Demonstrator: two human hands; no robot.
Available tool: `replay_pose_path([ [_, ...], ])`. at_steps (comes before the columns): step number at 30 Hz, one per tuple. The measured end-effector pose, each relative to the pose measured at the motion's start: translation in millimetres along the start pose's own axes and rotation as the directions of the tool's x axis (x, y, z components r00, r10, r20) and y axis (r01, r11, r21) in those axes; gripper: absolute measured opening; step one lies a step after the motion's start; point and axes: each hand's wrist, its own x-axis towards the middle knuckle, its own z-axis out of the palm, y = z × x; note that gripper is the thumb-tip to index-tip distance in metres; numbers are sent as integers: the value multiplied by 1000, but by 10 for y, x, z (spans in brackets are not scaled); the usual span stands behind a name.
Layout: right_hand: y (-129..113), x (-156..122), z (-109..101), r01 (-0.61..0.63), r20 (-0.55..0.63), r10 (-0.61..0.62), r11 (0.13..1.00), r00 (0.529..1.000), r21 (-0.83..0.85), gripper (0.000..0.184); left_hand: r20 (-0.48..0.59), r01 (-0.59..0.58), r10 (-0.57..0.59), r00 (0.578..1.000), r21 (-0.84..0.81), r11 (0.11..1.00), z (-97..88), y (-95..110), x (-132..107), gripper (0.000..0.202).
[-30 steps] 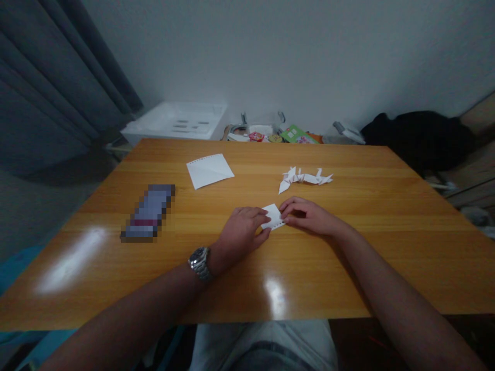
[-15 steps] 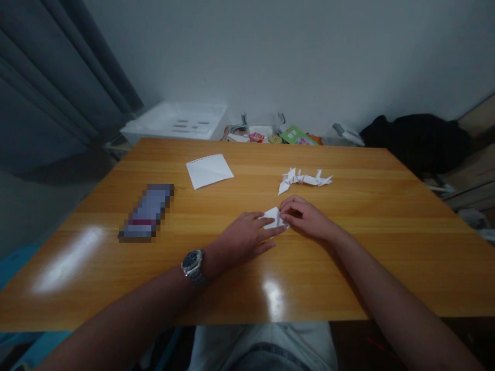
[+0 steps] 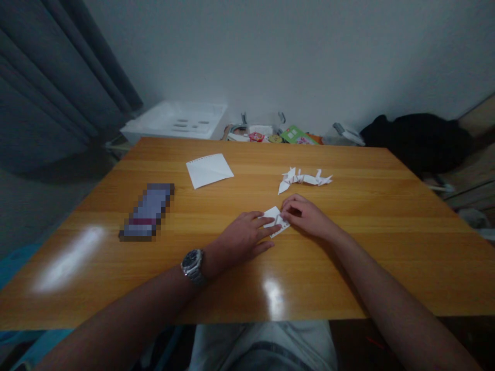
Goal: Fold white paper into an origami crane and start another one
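Observation:
A small folded white paper [image 3: 275, 220] lies on the wooden table [image 3: 348, 257] between my hands. My left hand [image 3: 243, 238], with a metal watch on the wrist, lies flat with fingers stretched, the fingertips pressing on the paper's left part. My right hand [image 3: 305, 216] has its fingers curled and pinched on the paper's right edge. Beyond the hands lie several folded white paper figures [image 3: 303, 179] in a row. A flat white sheet [image 3: 209, 170] with a perforated edge rests further left.
A blurred dark oblong object [image 3: 147, 212] lies on the table's left part. Behind the table stand a white box [image 3: 176, 121], small colourful items [image 3: 270, 135] and a black bag [image 3: 417, 136]. A dark curtain [image 3: 50, 82] hangs at left.
My left hand has flattened out, its fingers sliding onto the paper. My right hand has shifted slightly along the paper's right edge. The paper now lies a little lower and flatter.

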Motion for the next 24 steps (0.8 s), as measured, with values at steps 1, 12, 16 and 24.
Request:
replay_pose_path([
  [1,-5,2,13,-9,-8,8,1000,1000,-9,11,1,-4,4,1000,-5,1000,-6,2,-3,44],
  [12,-66,8,93,-81,-76,76,994,994,-71,14,5,15,-15,1000,-66,998,-82,6,-49,41],
  [16,-82,6,112,-93,-94,86,993,992,-67,17,-9,1,-1,1000,-28,1000,-66,18,-38,39],
  [24,-61,10,135,-82,-104,71,991,992,-102,19,-10,8,-9,1000,-67,998,-69,16,-50,38],
])
